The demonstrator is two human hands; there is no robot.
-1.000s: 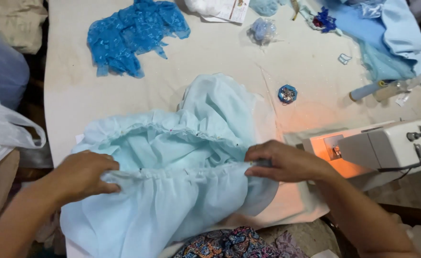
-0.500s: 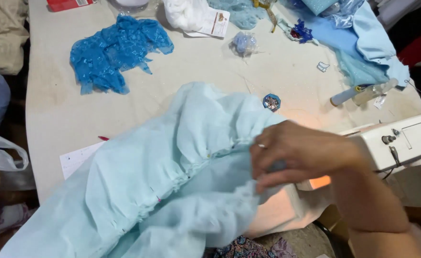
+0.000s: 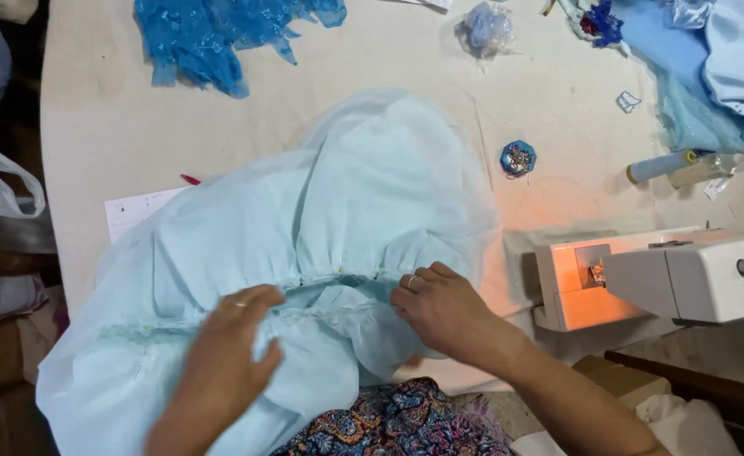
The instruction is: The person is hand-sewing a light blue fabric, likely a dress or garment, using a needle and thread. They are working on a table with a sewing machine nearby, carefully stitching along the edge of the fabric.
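— How are the two hands set on the cloth?

— The left hand [image 3: 224, 359] is laid flat, fingers spread, on the pale blue gathered garment [image 3: 304, 253] near the table's near edge; nothing is gripped, the cloth is only pressed down. The right hand [image 3: 448, 312] is curled, its fingertips [image 3: 405, 287] pinched onto the gathered seam [image 3: 338, 277], so a fold of the fabric is held there.

— Which way does that seam run?

— Its long axis is seen to lie left to right, roughly parallel to the near edge. It passes just beyond the left hand and ends under the right fingertips, so the right hand is the nearer one to it.

— And where is the garment as a whole?

— It is spread over the near middle of the table [image 3: 85, 152], and its lower part is draped off the near edge over a patterned lap.

— What is found beside it?

— A white sewing machine [image 3: 659, 279] is set at the near right, just beside the right hand, with its lamp lit orange. A sheet of paper [image 3: 135, 211] is partly covered at the garment's left.

— Farther off?

— A small blue hexagonal pin holder [image 3: 518, 158] lies past the garment toward the right, thread spools [image 3: 663, 166] are laid toward the right edge, and a bright blue lace piece [image 3: 220, 34] is heaped at the far left.
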